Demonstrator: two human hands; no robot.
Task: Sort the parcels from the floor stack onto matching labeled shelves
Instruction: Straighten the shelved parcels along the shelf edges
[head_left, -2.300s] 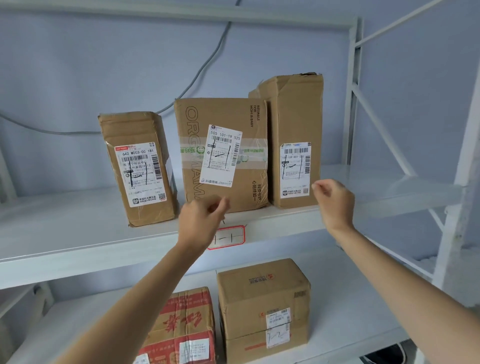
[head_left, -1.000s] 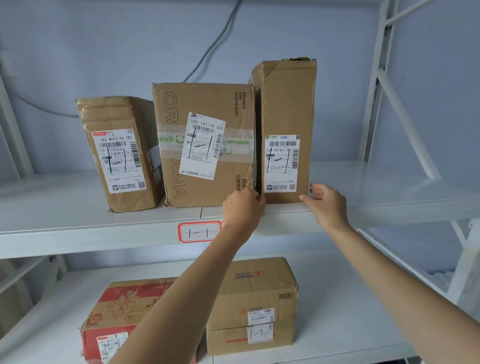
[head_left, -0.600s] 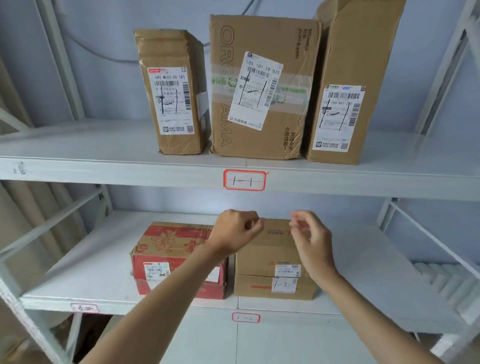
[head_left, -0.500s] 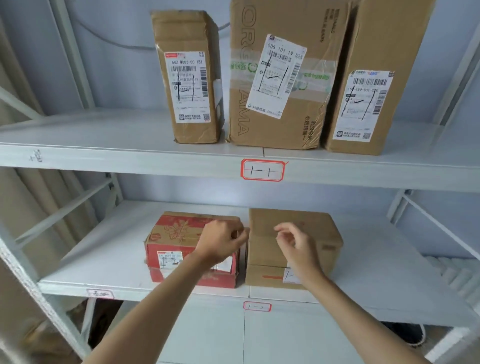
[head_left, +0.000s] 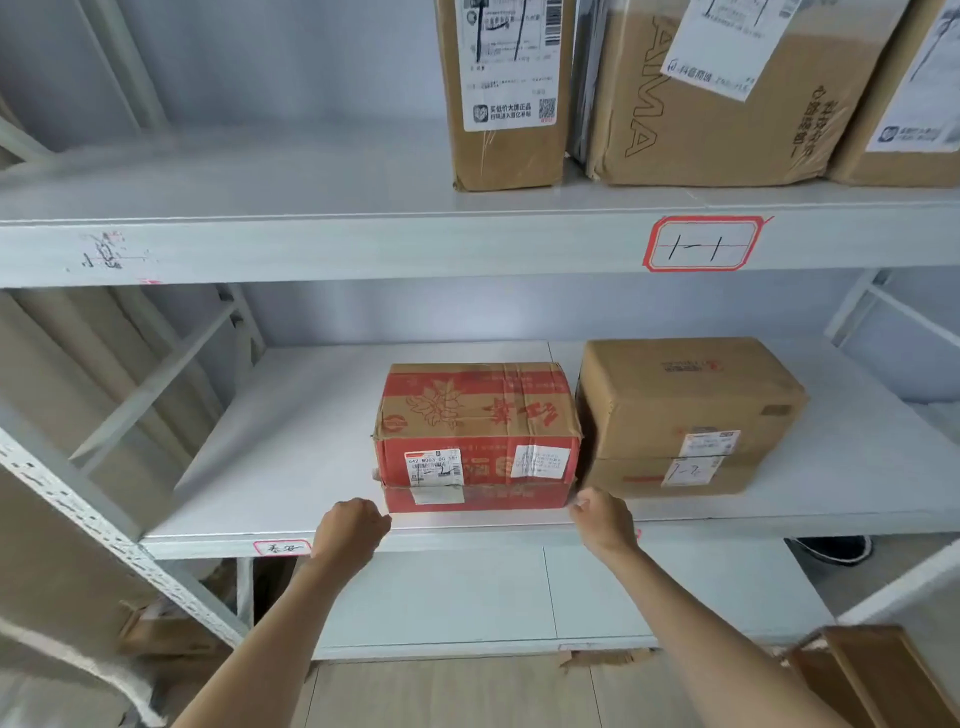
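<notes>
A red printed parcel (head_left: 478, 431) lies on the middle shelf (head_left: 291, 467), with a plain brown parcel (head_left: 685, 410) close at its right. My left hand (head_left: 350, 527) hangs at the shelf's front edge, just left of the red parcel's lower corner, fingers curled and holding nothing. My right hand (head_left: 602, 519) is at the front edge below the gap between the two parcels, also curled and empty. Three upright brown parcels stand on the upper shelf (head_left: 260, 244): a narrow one (head_left: 506, 135), a wide one (head_left: 717, 124) and one cut off at the right (head_left: 904, 130).
A red-framed tag reading 1-1 (head_left: 701, 243) marks the upper shelf's edge; a small tag (head_left: 283, 547) sits on the middle shelf's edge. White uprights and braces (head_left: 78, 499) stand at left. A cardboard piece (head_left: 872, 675) lies on the floor at bottom right.
My view dropped from the upper shelf to the middle one. Both hands came down from the upper parcels to the middle shelf's front edge, either side of the red parcel's front.
</notes>
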